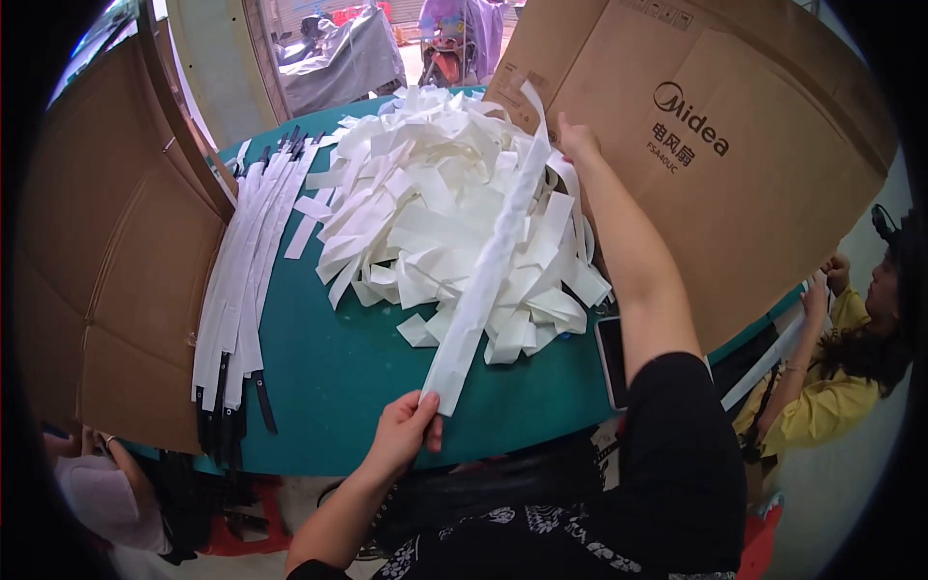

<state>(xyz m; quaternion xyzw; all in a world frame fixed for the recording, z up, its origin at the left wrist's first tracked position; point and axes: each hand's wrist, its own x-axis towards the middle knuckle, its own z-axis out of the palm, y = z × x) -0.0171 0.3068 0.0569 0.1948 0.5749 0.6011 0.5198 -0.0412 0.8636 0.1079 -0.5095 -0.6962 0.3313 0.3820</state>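
A long white fabric strip (490,266) slants from near the table edge up across a heap of loose white strips (425,227). My left hand (410,427) is closed on its near end, with the thumb on top. The strip's far end stands up and curls above the heap. My right arm reaches far forward, and my right hand (580,143) is beside the strip's upper part, in front of a cardboard sheet (619,87). One finger there is stretched out; the other fingers are partly hidden, and I see nothing held in them.
Long white strips with black ends (253,261) lie in a row on the green table (338,406), beside a brown cardboard panel (145,261). A phone (611,358) lies under my right arm. People sit at both sides, one in a yellow top (822,411) handling a white strip.
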